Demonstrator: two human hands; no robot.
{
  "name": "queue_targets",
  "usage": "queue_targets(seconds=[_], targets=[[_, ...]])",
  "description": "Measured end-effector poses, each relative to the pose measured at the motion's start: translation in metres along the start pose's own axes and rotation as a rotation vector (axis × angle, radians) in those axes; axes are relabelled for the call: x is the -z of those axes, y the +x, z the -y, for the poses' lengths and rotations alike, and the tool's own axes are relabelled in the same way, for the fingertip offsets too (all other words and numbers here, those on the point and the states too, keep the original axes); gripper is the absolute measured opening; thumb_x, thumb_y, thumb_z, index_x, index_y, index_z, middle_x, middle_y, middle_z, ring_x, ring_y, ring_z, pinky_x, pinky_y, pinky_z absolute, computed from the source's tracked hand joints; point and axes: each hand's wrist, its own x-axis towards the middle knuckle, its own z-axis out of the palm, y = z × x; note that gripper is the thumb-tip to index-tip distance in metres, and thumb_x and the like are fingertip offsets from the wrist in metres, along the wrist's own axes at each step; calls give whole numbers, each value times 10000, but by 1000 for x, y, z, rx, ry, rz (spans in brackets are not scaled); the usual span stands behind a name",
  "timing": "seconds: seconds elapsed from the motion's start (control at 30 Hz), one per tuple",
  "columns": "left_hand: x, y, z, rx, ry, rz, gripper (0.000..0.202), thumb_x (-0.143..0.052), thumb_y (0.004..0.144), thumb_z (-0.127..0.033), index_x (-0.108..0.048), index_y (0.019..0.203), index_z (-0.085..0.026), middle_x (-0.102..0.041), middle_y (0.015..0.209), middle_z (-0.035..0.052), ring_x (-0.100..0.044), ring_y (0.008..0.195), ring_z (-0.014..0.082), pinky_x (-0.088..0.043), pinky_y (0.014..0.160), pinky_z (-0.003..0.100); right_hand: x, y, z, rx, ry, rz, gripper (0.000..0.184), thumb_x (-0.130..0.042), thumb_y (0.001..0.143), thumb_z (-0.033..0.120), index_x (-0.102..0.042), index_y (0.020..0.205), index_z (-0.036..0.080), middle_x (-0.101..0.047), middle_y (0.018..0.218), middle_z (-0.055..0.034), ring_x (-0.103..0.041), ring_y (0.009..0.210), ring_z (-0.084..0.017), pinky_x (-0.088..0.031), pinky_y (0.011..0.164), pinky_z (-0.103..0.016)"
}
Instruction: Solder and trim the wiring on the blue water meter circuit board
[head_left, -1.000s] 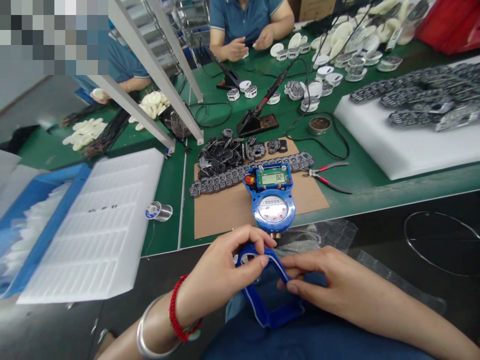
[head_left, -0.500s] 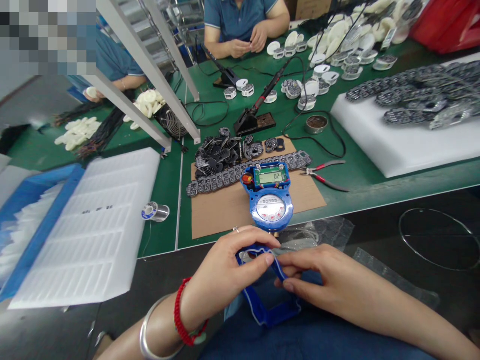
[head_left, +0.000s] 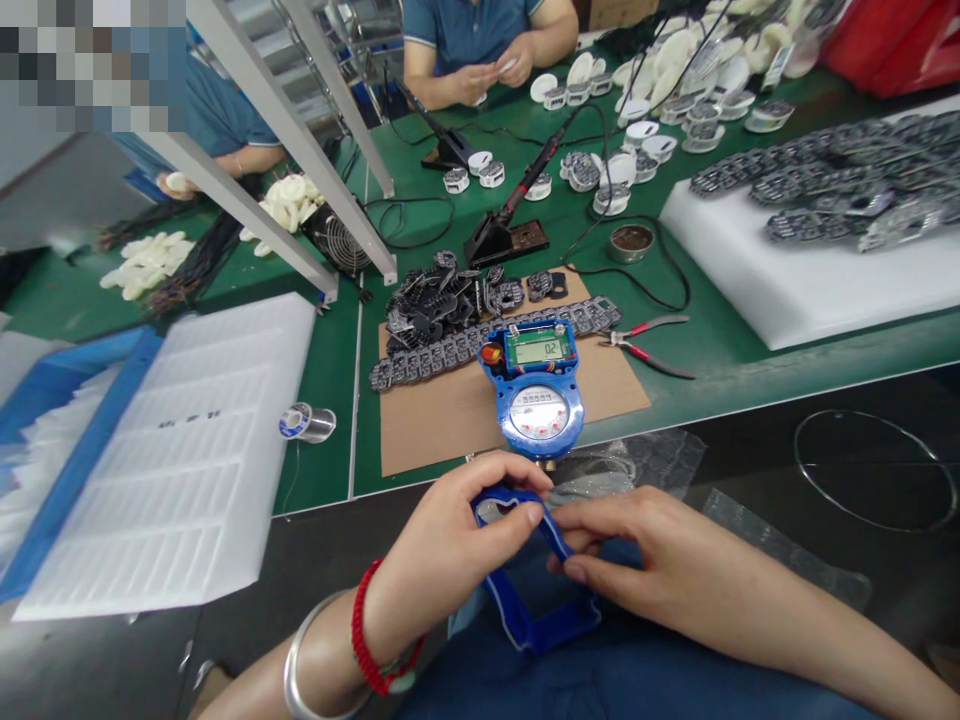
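Both hands grip a blue plastic frame with a pale strip along its edge, held above my lap. My left hand pinches its upper part between thumb and fingers. On the frame's right side, my right hand is closed with thumb and fingertips. Just beyond the hands, a blue water meter lies on a cardboard sheet. Its upper housing is uncovered, showing a green circuit board with a lit display and coloured wires.
Behind the meter are a row of small circuit boards and a soldering iron in its stand. Red-handled pliers lie to the right, a solder spool to the left. White foam bears more boards. Co-workers' hands are across the table.
My hands keep their hold on the blue frame, with only slight finger movement. The view has shifted slightly. Across the table, a co-worker's hands have moved, and a small white piece now shows in them.
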Motion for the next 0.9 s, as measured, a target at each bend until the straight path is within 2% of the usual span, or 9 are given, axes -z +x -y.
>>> queue_targets(seconds=[0.1,0.23,0.5,0.63,0.73,0.9], targets=[[0,-1,0,20,-33,-1,162,-616,792,-209,-640,953,-215,-663,946,-11,-589,892,140,-432,827,257,0,1,0,-34,40,0,116,-566,877,210,-619,775,201,-625,704,65,-545,639,-88,-356,582,-187],[-2,-3,0,25,-59,19,151,-626,790,-217,-637,941,-212,-656,920,-19,-583,855,130,-432,796,246,-2,3,-3,-90,23,-36,248,-513,923,338,-662,790,190,-634,692,23,-538,626,-117,-347,548,-212],[-3,-1,-1,22,-115,88,130,-630,806,-234,-632,933,-203,-656,930,-17,-580,854,125,-426,788,242,-3,3,-2,-113,-15,-88,282,-507,917,327,-672,738,186,-639,674,14,-540,627,-121,-343,552,-218],[1,-1,5,25,-205,162,210,-653,808,-301,-620,999,-219,-656,992,-3,-590,914,143,-427,836,261,-3,2,1,-125,-28,-86,293,-513,907,341,-660,708,186,-587,599,26,-496,570,-110,-319,511,-214],[4,-3,8,52,-303,199,220,-623,834,-290,-609,1044,-228,-645,1050,12,-588,980,160,-424,874,279,-3,2,0,-127,-24,-79,292,-508,909,341,-662,718,184,-605,624,23,-509,582,-110,-328,516,-213],[4,-4,12,5,-371,171,90,-601,835,-208,-623,920,-188,-638,1016,19,-582,982,155,-426,878,277,-2,3,-1,-145,7,-59,285,-514,904,346,-657,725,176,-626,652,16,-519,590,-112,-342,524,-211]])
